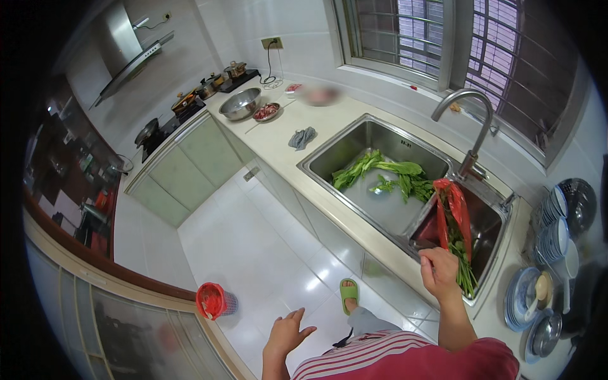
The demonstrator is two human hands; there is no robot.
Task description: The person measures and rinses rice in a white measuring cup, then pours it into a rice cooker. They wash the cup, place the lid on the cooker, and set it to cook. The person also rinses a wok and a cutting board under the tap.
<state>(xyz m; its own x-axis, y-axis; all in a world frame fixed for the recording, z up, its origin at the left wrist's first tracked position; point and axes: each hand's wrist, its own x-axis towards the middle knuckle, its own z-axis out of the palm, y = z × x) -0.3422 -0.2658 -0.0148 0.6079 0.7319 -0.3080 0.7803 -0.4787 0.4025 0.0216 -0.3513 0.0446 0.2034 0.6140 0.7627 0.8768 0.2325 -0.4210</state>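
My left hand [288, 331] hangs over the tiled floor with its fingers apart and nothing in it. Near the front edge of the smaller sink basin [491, 247], my right hand [439, 270] has curled fingers; whether it holds anything cannot be told. Beside that hand, a red plastic bag [453, 209] lies over the divider and into the small basin, with green leafy stalks [463, 270] by it. In the larger stainless steel basin [384, 137], leafy greens [401, 168] lie in water. A curved metal faucet [484, 128] rises behind the sink.
A grey cloth [302, 138] lies on the counter left of the sink. Farther back are a steel bowl [241, 104], a dish of meat [267, 112] and pots on the stove. Plates [517, 294] and bowls stand right. A red wastebasket [216, 301] is on the floor.
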